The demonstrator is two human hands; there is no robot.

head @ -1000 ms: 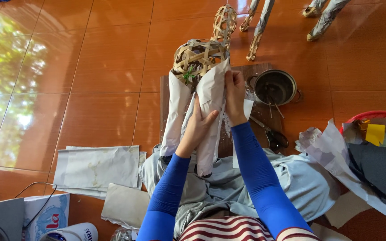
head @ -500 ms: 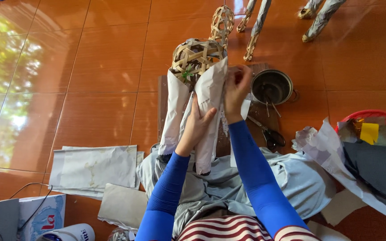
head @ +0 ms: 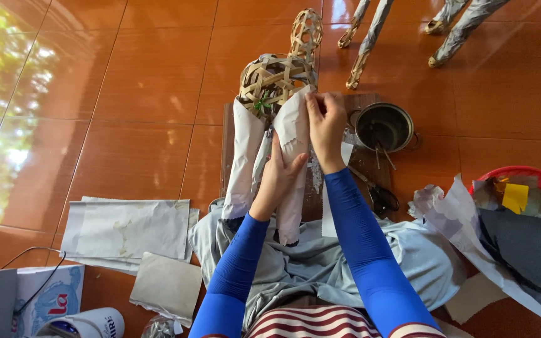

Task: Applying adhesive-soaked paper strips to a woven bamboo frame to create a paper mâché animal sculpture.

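- The woven bamboo animal frame with pale paper-wrapped legs (head: 275, 94) stands across the person's lap and a dark wooden board (head: 228, 144) on the orange tiled floor (head: 126, 94).
- The right hand (head: 325, 128) pinches the top edge of the white paper strip (head: 292, 169) on one leg, fingers together; the left hand (head: 281, 178) lies flat and spread, pressing that strip lower down.
- The strip looks damp, so it could tear or wrinkle under uneven pressure, or peel away if let go too soon.
- A slipping elbow could knock the round dark metal pot (head: 383, 127) just beside the frame.
- Black-handled scissors (head: 380, 197) lie near the right forearm.
- The pot's contents, and the leg ends behind the arms, cannot be made out.
- Paper-wrapped legs of other figures (head: 370, 31) are cut off at the top edge.
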